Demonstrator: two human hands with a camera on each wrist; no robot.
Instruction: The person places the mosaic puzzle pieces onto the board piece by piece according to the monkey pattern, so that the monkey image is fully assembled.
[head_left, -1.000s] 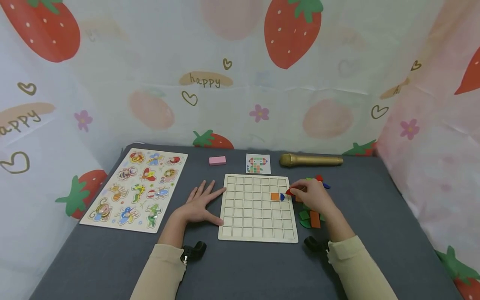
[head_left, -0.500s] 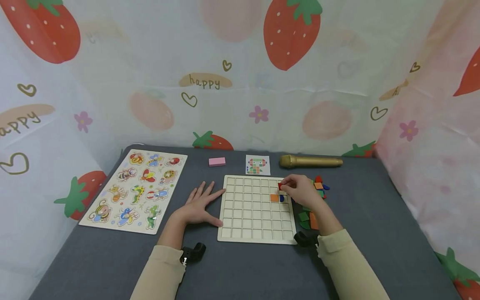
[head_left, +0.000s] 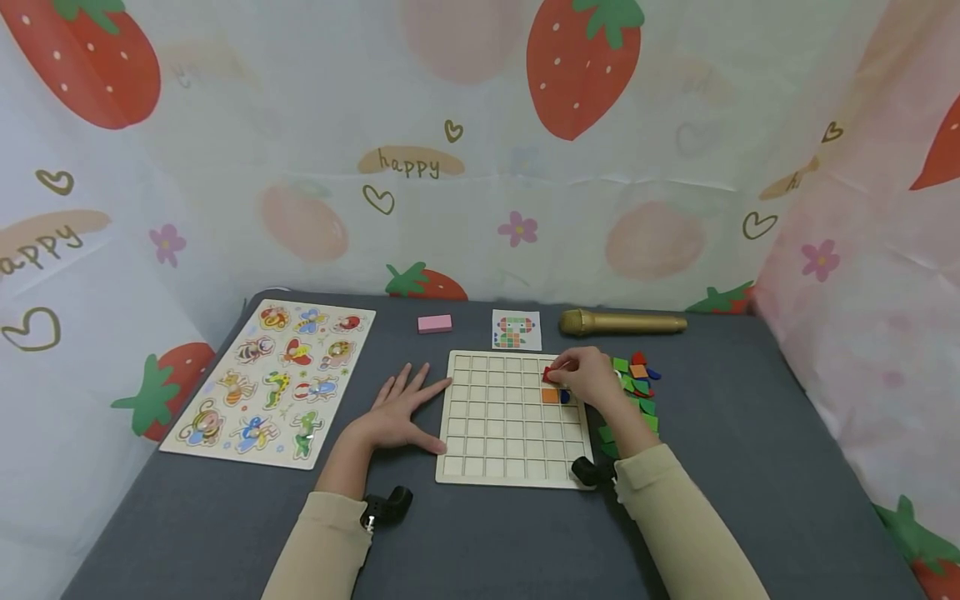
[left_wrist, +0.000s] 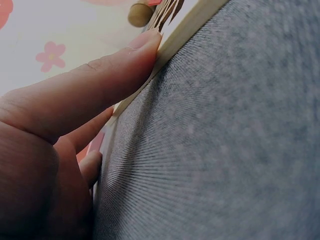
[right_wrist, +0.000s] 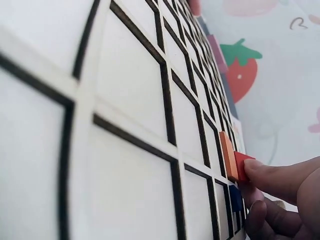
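A wooden grid board [head_left: 502,425] lies on the table in front of me. An orange square tile [head_left: 550,396] and a blue rounded tile [head_left: 565,397] sit side by side in its right part. Just beyond the orange one, my right hand [head_left: 588,379] pinches a red tile [right_wrist: 242,166] between thumb and fingers, at the board's surface. My left hand [head_left: 401,412] lies spread at the board's left side, thumb and fingertip touching its edge. In the left wrist view the thumb [left_wrist: 100,80] presses the board's edge [left_wrist: 187,35].
Loose coloured tiles [head_left: 643,406] are heaped right of the board, partly behind my right arm. A printed pattern card [head_left: 517,330], a pink block [head_left: 434,324] and a gold microphone [head_left: 622,322] line the back. An insect puzzle board [head_left: 273,379] lies left.
My right hand has moved left from the tile heap onto the board, carrying the red tile to the cell behind the orange tile. The left hand has stayed put.
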